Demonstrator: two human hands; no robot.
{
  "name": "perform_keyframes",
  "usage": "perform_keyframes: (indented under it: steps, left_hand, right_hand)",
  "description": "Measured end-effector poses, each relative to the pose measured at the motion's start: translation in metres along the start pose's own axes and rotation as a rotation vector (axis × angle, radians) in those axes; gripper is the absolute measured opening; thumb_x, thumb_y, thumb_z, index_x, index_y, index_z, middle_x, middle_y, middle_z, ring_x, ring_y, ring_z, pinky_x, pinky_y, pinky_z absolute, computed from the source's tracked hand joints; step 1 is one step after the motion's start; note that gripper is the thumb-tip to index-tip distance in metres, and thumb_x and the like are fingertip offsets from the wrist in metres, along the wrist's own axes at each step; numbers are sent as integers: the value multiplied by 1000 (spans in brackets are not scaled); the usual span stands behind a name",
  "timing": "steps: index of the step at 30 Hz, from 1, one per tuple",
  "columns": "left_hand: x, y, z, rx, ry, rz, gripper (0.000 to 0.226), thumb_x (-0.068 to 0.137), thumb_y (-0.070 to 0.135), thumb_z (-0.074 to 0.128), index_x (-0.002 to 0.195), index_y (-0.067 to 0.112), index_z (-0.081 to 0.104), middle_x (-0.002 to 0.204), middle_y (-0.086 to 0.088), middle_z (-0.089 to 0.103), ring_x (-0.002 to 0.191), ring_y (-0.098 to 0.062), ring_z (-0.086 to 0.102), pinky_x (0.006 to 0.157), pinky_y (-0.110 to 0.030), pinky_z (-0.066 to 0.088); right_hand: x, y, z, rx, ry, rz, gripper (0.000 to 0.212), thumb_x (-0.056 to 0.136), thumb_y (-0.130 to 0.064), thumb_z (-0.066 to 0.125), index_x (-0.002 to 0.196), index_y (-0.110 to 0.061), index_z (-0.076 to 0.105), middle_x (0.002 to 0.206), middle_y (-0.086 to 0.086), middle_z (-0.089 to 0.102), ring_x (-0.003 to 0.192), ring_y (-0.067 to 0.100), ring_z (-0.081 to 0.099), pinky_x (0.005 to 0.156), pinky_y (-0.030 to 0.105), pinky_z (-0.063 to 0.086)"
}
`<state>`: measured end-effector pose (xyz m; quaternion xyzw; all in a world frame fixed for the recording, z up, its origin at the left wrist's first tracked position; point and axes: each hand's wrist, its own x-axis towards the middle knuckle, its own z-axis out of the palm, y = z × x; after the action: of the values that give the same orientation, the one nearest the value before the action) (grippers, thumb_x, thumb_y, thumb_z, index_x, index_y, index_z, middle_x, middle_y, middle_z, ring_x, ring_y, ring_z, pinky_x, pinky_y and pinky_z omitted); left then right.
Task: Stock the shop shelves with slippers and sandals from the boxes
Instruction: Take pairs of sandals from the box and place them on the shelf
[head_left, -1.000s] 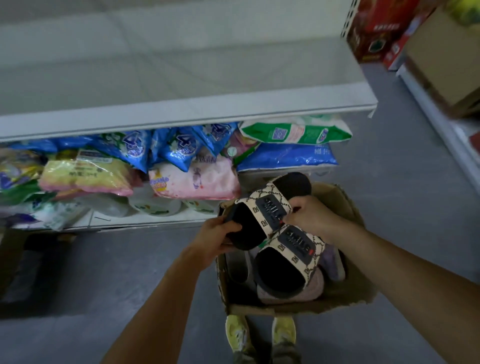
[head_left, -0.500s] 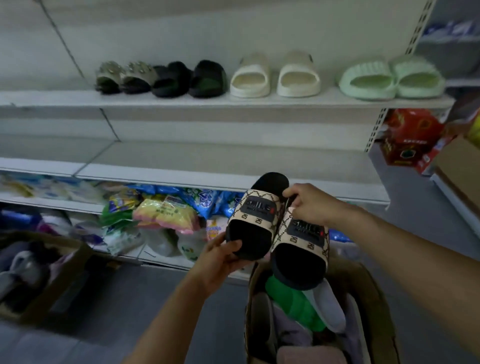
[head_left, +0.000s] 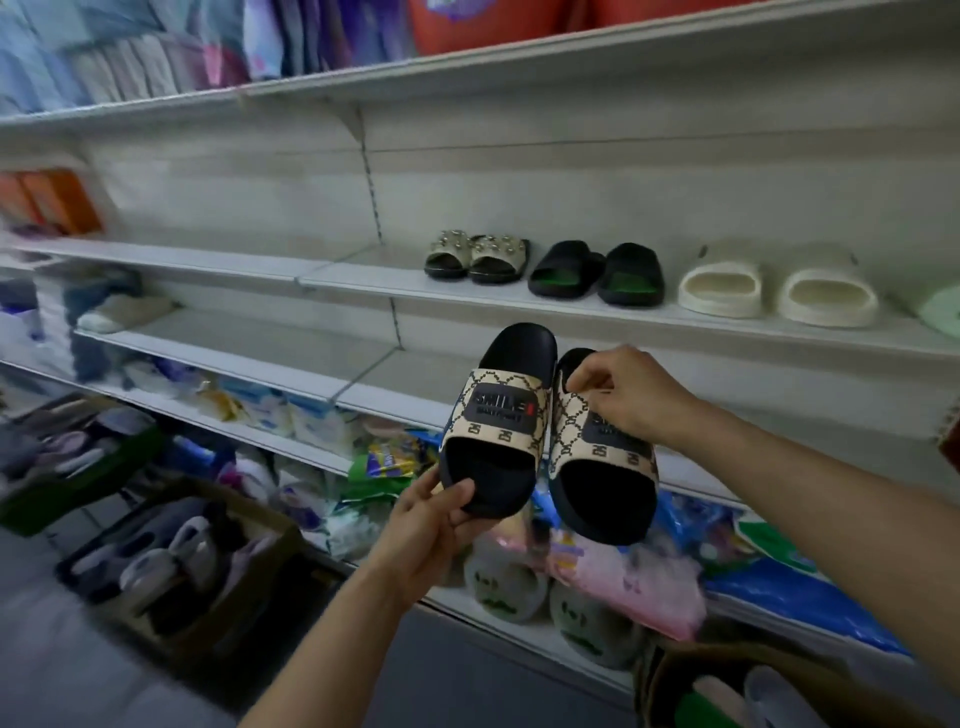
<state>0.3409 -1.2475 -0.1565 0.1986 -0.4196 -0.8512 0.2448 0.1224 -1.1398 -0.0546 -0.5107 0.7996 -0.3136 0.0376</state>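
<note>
Below the shelf (head_left: 519, 306) w/ three slipper pairs, both hands hold patterned slides up in the air. Left slide (head_left: 498, 421) reads "SMILE"; left hand (head_left: 431, 525) grips its heel. Right hand (head_left: 631, 395) pinches right slide's (head_left: 597, 467) strap; its label is partly hidden.

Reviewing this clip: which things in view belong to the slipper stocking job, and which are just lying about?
Part of the job:
- left hand and right hand, each holding one patterned slipper
- slipper shelf with pairs already set out
- boxes of footwear

Lying about:
- snack packets
- pink bag
- folded textiles
</note>
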Motion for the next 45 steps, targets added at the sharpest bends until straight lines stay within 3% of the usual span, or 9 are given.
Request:
perform_keyframes:
  steps: [2,5,9,13,19,26,36,42,45]
  left_hand:
    - [0,29,-25,-7,20,8,51,80,-1,57,129,-3,47,120,-31,60,102,-41,65,84,-51,54]
    - [1,71,-60,-8,21,18,50,79,0,58,128,-4,46,116,-32,62,92,-40,69,68,-42,61]
    - [4,118,-102,5,-5,42,52,79,2,60,129,-5,45,114,-31,64,95,-39,68,78,-44,59]
    - [11,153,-135,-5,-12,72,52,78,4,61,128,-5,47,112,-29,65,93,-36,70,72,-39,60]
    - [46,199,-171,-27,19,110,49,79,2,59,126,-5,48,115,-28,64,97,-36,69,77,-40,60]
    - [126,258,-193,-29,57,162,38,89,-3,52,126,-7,48,117,-29,63,97,-35,68,73,-39,60]
    - [264,325,-216,1,97,173,36,92,-4,49,127,-8,46,117,-30,62,94,-35,70,67,-35,60]
    - [321,343,-236,51,126,102,34,90,-3,53,123,-12,48,109,-31,65,84,-34,72,61,-33,59]
    - [341,349,-248,51,102,49,33,90,0,56,119,-14,49,113,-33,62,88,-35,71,63,-33,59]
  right_hand:
    - [22,-29,18,20,4,-26,28,82,5,57,89,-16,73,91,-5,68,95,13,64,91,31,51]
    - [53,-68,42,32,10,-32,27,83,2,58,84,-22,71,90,-6,68,93,13,64,92,33,50]
    - [90,-112,68,27,2,-39,32,81,2,57,74,-28,66,89,-2,69,89,15,64,90,37,52]
    - [125,-145,88,29,17,-76,29,83,-3,56,80,-31,62,92,-3,67,91,15,62,87,33,52]
    - [189,-179,109,-12,30,-158,26,82,-3,52,90,-27,58,93,-1,63,89,16,60,87,36,51]
    - [286,-197,122,-63,76,-224,26,87,-4,51,101,-26,54,97,-4,57,93,15,56,80,27,45]
    - [430,-189,143,-132,116,-179,28,87,0,48,108,-18,52,102,-3,52,97,18,51,80,28,42]
    - [478,-191,162,-237,43,-70,36,81,5,50,112,-14,52,114,4,54,105,22,51,85,31,44]
    - [494,-188,174,-248,37,-10,37,82,5,51,115,-13,53,121,6,54,111,23,52,93,35,46]
